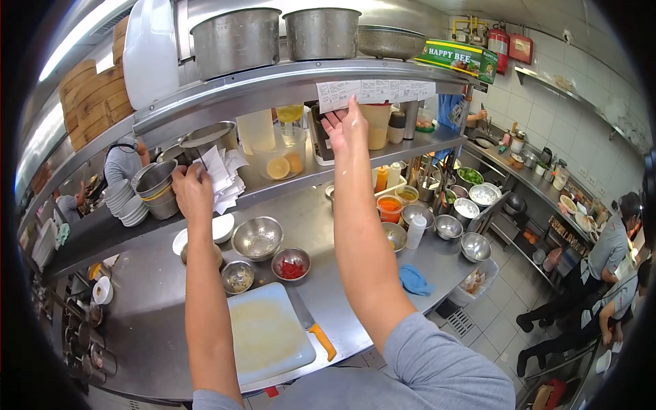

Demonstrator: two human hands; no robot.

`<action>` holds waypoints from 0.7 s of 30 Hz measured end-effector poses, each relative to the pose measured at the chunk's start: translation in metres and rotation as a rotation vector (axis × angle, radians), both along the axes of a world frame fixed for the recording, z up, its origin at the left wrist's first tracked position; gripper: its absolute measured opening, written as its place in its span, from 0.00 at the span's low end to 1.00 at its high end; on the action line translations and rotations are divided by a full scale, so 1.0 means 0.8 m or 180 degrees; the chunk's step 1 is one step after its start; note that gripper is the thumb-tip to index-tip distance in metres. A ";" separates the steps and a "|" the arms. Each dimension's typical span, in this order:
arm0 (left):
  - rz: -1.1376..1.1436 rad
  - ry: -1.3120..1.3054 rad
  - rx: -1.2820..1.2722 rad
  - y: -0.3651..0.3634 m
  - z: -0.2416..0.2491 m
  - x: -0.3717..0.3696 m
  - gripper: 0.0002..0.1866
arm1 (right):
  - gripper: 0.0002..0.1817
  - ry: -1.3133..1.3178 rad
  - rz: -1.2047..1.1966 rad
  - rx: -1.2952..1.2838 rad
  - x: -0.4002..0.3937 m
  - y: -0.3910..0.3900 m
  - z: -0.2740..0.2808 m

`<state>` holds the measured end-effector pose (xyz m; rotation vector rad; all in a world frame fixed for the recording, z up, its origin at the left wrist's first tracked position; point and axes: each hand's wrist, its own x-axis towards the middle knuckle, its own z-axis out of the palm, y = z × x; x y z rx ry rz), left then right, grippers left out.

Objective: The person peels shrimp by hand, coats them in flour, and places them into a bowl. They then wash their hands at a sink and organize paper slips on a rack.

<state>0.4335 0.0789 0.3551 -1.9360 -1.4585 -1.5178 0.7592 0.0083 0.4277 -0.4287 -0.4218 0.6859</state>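
Raised to the upper shelf's edge, my right hand (347,126) has its thumb on a printed order ticket (335,94), with its fingers curled at the paper's lower edge. More order tickets (400,90) hang in a row to the right. My left hand (193,190) is closed beside a stack of white paper slips (224,179) on a thin dark spike; what its fingers grip is partly hidden. Stacked metal containers (156,188) stand just left of that hand. A clear container with cut lemons (279,167) sits on the shelf between my hands.
On the counter lie a cutting board (270,335), an orange-handled knife (322,342), a bowl of chopped red pieces (291,264) and a blue cloth (415,281). Large pots (236,44) stand overhead. Co-workers (608,253) are at the right; another person (125,164) is behind the shelf.
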 end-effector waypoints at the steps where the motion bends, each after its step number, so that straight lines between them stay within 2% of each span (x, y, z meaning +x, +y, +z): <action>1: 0.0118 -0.0060 0.0346 -0.006 -0.002 -0.001 0.17 | 0.22 -0.0037 0.0234 0.0073 0.007 0.001 0.003; 2: 0.0237 -0.0119 0.0694 -0.012 -0.003 -0.001 0.18 | 0.20 -0.0074 0.0470 0.0146 0.011 0.004 0.002; 3: 0.0244 -0.0121 0.0691 -0.017 -0.001 0.000 0.18 | 0.13 -0.0064 0.0439 0.0099 0.009 0.003 0.002; 6: 0.0069 -0.0304 0.0813 -0.037 0.001 0.000 0.18 | 0.12 0.0018 0.0388 0.0516 -0.011 -0.001 -0.018; 8: -0.0558 -0.0484 0.1108 -0.052 0.008 0.005 0.17 | 0.15 -0.0067 0.0761 0.0804 -0.042 -0.007 -0.040; 9: -0.1217 -0.0506 0.1033 -0.058 0.011 0.010 0.17 | 0.18 -0.0207 0.0792 0.0837 -0.070 -0.015 -0.050; 10: -0.1722 -0.0770 0.0512 -0.078 0.016 0.022 0.18 | 0.21 -0.0348 0.0832 0.0863 -0.102 -0.024 -0.059; 12: -0.2337 -0.1042 -0.0270 -0.091 0.011 0.047 0.20 | 0.21 -0.0605 0.1024 0.0723 -0.159 -0.040 -0.086; 13: -0.2599 -0.1167 -0.1054 -0.090 0.009 0.056 0.21 | 0.21 -0.0857 0.1157 0.0617 -0.188 -0.041 -0.098; 14: -0.2765 -0.1416 -0.0916 -0.124 0.019 0.058 0.20 | 0.21 -0.0837 0.1312 0.0598 -0.209 -0.041 -0.109; 15: -0.2635 -0.1299 -0.0521 -0.112 0.007 0.057 0.19 | 0.20 -0.1239 0.1355 0.0407 -0.219 -0.043 -0.119; 18: -0.2591 -0.1658 -0.0697 -0.082 -0.011 0.026 0.17 | 0.21 -0.2148 0.1446 -0.0130 -0.210 -0.048 -0.120; 21: -0.2548 -0.1477 -0.0792 -0.061 -0.012 0.002 0.18 | 0.22 -0.1784 0.1487 -0.0272 -0.207 -0.031 -0.105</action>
